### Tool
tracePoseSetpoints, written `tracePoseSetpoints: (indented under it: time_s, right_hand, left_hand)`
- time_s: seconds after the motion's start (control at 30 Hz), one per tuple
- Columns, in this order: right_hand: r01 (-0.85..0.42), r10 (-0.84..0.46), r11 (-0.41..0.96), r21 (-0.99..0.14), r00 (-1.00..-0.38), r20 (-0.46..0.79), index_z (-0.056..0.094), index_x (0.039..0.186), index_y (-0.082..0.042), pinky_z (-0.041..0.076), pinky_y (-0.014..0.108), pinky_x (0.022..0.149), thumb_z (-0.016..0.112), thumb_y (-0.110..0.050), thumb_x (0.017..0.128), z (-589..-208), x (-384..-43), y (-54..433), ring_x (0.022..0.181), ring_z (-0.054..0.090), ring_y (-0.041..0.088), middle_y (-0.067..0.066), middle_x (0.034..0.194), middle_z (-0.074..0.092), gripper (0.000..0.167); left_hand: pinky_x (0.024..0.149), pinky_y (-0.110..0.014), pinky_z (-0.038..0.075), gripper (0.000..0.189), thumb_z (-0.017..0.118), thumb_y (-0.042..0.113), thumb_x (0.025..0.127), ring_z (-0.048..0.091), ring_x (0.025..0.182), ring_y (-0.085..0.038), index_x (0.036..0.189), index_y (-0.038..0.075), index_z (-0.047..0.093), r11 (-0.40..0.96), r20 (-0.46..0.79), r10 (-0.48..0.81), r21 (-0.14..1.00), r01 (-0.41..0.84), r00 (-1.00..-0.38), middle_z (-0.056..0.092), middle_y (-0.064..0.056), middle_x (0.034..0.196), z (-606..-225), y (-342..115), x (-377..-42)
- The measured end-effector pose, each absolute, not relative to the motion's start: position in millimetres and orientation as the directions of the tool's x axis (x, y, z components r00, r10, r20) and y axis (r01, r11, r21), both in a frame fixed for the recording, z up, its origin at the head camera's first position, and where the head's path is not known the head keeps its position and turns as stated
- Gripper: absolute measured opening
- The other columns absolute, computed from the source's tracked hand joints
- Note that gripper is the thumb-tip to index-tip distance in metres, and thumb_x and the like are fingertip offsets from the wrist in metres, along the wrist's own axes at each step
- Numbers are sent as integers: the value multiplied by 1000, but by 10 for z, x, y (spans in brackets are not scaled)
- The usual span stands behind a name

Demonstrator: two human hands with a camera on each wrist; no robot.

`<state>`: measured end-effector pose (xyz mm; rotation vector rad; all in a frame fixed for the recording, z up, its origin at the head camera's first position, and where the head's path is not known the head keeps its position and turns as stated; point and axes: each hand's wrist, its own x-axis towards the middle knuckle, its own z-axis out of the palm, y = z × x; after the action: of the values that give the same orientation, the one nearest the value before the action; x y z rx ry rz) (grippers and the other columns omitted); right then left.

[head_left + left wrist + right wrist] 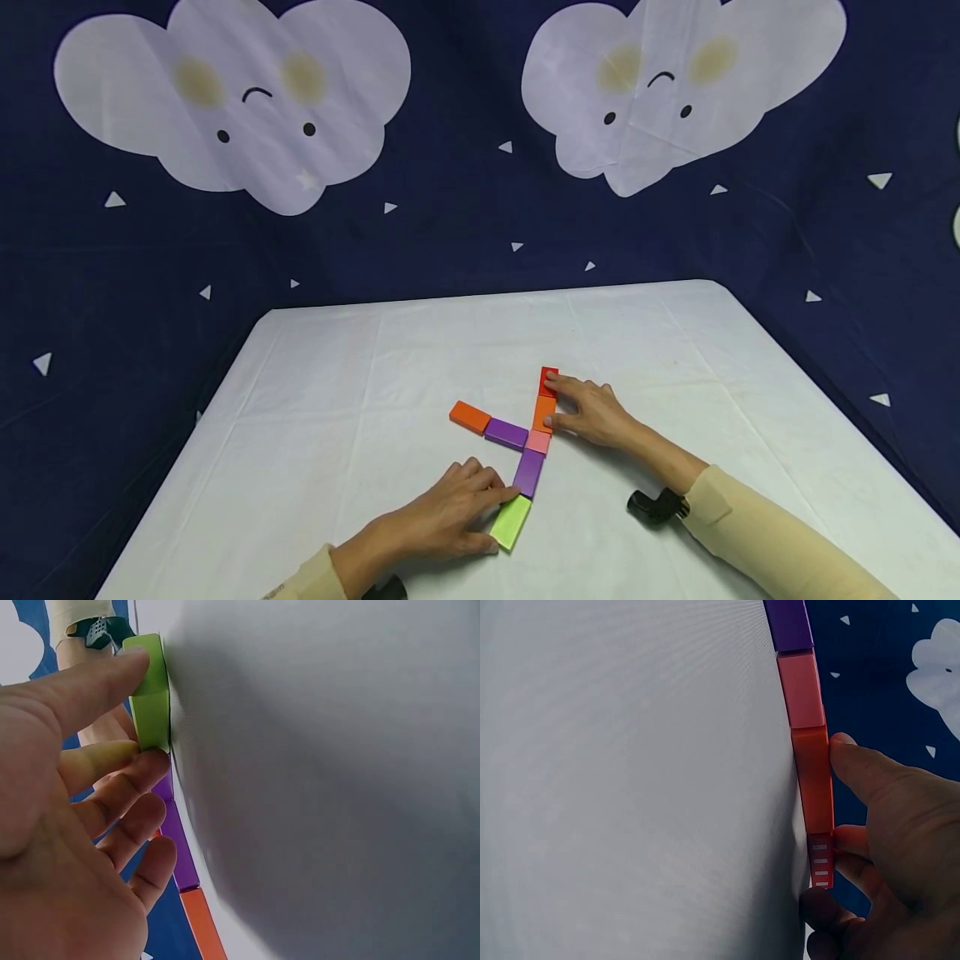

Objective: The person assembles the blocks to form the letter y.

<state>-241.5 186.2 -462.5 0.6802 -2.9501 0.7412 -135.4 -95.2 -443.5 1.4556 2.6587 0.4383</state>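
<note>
Flat coloured blocks form a branching line on the white table. My left hand pinches the lime green block at the near end, thumb at its lower corner and index finger at its far end. A purple block adjoins it, then a pink block. Beyond these, my right hand touches the orange block with the thumb and the red block with the index finger. In the right wrist view, white bars mark the red block. Leftward from the pink block run another purple block and another orange block.
The white cloth-covered table has its far edge against a dark blue curtain with clouds and triangles. A black wrist device is at the right sleeve, low over the table.
</note>
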Motion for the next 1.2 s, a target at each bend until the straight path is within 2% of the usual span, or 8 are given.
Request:
tracePoseSetpoints:
  time_s: [0.33, 0.57, 0.73, 0.9, 1.2]
  right_hand:
    - [-418, -405, 792, -444, -905, 131, 53, 135, -15, 28, 31, 75, 71, -41, 79, -4619, -2409, 1861, 118, 53, 32, 12, 139, 52, 64]
    - [-422, -406, 792, -441, -904, 135, 53, 135, -15, 28, 31, 76, 70, -41, 79, -4612, -2410, 1866, 118, 53, 33, 12, 139, 52, 64]
    - [-428, -411, 787, -444, -901, 139, 53, 135, -15, 28, 31, 76, 70, -41, 80, -4605, -2404, 1866, 118, 53, 33, 12, 139, 52, 64]
    - [-432, -414, 788, -438, -899, 144, 53, 135, -15, 30, 32, 77, 70, -42, 80, -4605, -2402, 1864, 119, 53, 33, 12, 139, 52, 64]
    - [-432, -413, 790, -435, -899, 143, 53, 135, -14, 29, 32, 76, 70, -42, 80, -4610, -2401, 1865, 118, 53, 33, 12, 139, 53, 64]
  left_hand:
    - [80, -18, 32, 64, 69, 46, 80, 40, 98, -6, 133, 15, 52, 500, 91, 844, 224, 837, -529, 55, 7, 112, -4438, -902, -1338]
    - [95, -31, 36, 68, 62, 52, 84, 40, 115, -12, 140, 18, 45, 539, 82, 813, 266, 799, -576, 45, 1, 135, -4433, -888, -1337]
    - [94, -31, 36, 64, 57, 51, 88, 39, 120, -13, 141, 19, 44, 521, 67, 832, 248, 817, -551, 43, 2, 144, -4431, -883, -1341]
    - [92, -29, 36, 62, 56, 51, 88, 39, 119, -12, 140, 17, 46, 518, 75, 835, 228, 824, -545, 42, 3, 145, -4421, -873, -1333]
    - [89, -30, 36, 63, 56, 55, 86, 41, 117, -13, 136, 15, 51, 533, 121, 824, 170, 829, -554, 48, 2, 137, -4430, -839, -1304]
